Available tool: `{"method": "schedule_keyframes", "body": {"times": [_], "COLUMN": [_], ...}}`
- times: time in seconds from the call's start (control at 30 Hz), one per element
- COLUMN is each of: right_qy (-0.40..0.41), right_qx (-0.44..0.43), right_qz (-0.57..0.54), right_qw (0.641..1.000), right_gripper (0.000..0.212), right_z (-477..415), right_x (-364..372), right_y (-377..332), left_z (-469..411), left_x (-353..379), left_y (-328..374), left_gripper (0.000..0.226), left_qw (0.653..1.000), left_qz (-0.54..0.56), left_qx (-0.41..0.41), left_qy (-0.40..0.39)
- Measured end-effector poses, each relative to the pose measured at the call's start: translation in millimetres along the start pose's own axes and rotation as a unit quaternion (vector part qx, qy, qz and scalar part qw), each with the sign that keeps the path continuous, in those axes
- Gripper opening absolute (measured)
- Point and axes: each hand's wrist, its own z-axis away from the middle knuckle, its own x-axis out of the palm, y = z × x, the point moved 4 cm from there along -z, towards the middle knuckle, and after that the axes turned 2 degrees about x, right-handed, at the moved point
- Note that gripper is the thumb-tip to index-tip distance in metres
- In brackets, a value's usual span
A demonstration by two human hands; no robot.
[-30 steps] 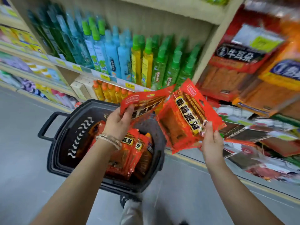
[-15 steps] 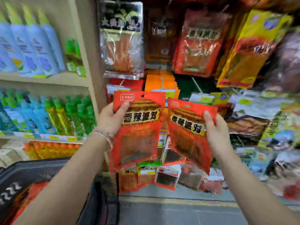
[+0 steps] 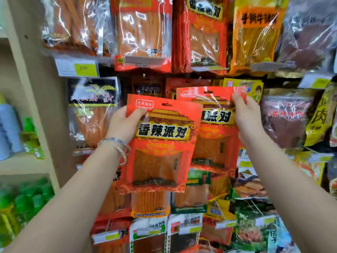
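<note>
Two matching red snack packets are raised in front of a wall of hanging snacks. My left hand [image 3: 121, 123] grips the nearer red packet [image 3: 160, 148] at its upper left corner, thumb across the front. That packet overlaps the left part of the second red packet [image 3: 215, 139], which sits slightly higher and further back. My right hand [image 3: 246, 115] pinches the second packet at its upper right corner. Both packets hang upright with yellow labels and a clear window showing orange strips.
Hanging snack bags [image 3: 144, 31] fill the rack above, behind and below the packets. A yellow price tag [image 3: 83, 68] sits at upper left. A beige shelf upright [image 3: 36, 99] stands left, with green bottles [image 3: 25, 203] and a blue bottle [image 3: 7, 130] beyond it.
The view has swung up from the basket to the snack rack. Both hands have lifted their packets higher and closer to the hanging bags, and the two packets now overlap.
</note>
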Motion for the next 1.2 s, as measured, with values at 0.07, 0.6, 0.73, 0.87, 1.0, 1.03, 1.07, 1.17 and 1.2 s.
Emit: {"method": "schedule_keyframes", "body": {"times": [0.07,0.6,0.73,0.87,1.0,1.03,1.07,1.17,1.2], "right_qy": [0.008,-0.006,0.003,-0.015,0.012,0.037,0.048,-0.062,-0.102], "right_qx": [0.003,0.053,0.007,-0.069,-0.171,-0.200,-0.209,-0.090,-0.050], "right_qz": [-0.016,-0.020,0.095,0.104,0.061,0.048,0.022,-0.120,-0.136], "right_qw": [1.000,0.998,0.995,0.992,0.983,0.978,0.976,0.987,0.984], "right_gripper": [0.025,0.018,0.050,0.045,0.051,0.045,0.036,0.022,0.021], "right_z": [-20,-97,-101,-94,-62,-55,-51,-52,-54], "right_x": [10,59,60,53,42,37,32,35,38], "right_y": [-5,29,44,45,35,32,31,32,35], "left_z": [-15,-57,-58,-58,-56,-55,-54,-51,-51], "left_x": [8,48,55,64,74,76,79,89,93], "left_y": [5,-10,-14,-13,-12,-10,-9,-2,0], "left_gripper": [0.007,0.010,0.013,0.011,0.010,0.010,0.010,0.008,0.008], "left_qw": [1.000,1.000,1.000,0.999,0.997,0.997,0.997,0.996,0.996], "left_qz": [0.012,0.007,0.004,0.030,0.064,0.069,0.073,0.090,0.090], "left_qx": [0.008,-0.008,-0.010,-0.017,-0.022,-0.019,-0.013,-0.005,-0.001], "left_qy": [-0.001,-0.004,0.006,0.022,0.023,0.023,0.021,0.015,0.008]}}
